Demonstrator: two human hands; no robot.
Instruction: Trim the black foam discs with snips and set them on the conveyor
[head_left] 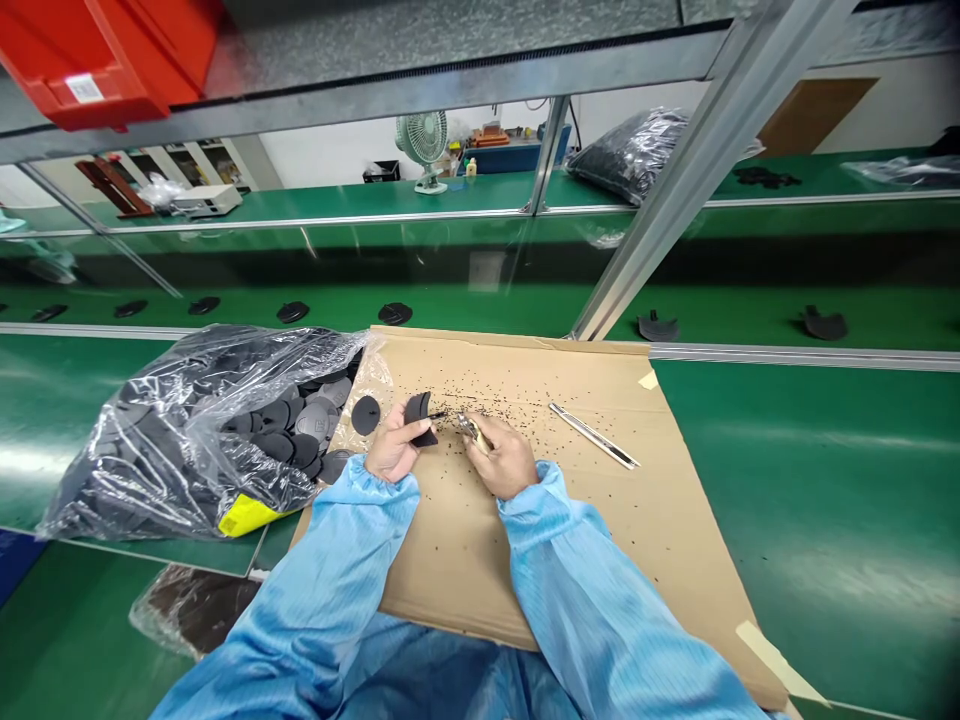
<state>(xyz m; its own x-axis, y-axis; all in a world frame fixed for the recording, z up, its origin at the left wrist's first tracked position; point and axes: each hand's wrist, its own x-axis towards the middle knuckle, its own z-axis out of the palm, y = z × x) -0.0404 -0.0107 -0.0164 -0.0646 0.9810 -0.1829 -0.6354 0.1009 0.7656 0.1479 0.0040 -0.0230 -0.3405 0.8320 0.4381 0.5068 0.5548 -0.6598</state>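
My left hand grips a curved black plastic part, with a thin stem pointing right. Just right of that stem, my right hand is closed around a pair of pliers or nippers with metal jaws and pale handles. The jaws are close to the stem; whether they touch it I cannot tell. Under both hands lies a cardboard sheet, scattered with small dark bits. A round black disc rests left of my left hand. Right of my right hand lies a slim utility knife.
A clear plastic bag full of dark discs sits on the left, with a yellow label. Behind the cardboard, black parts are spaced along a green belt. A slanted metal post stands behind right. A red bin hangs overhead left.
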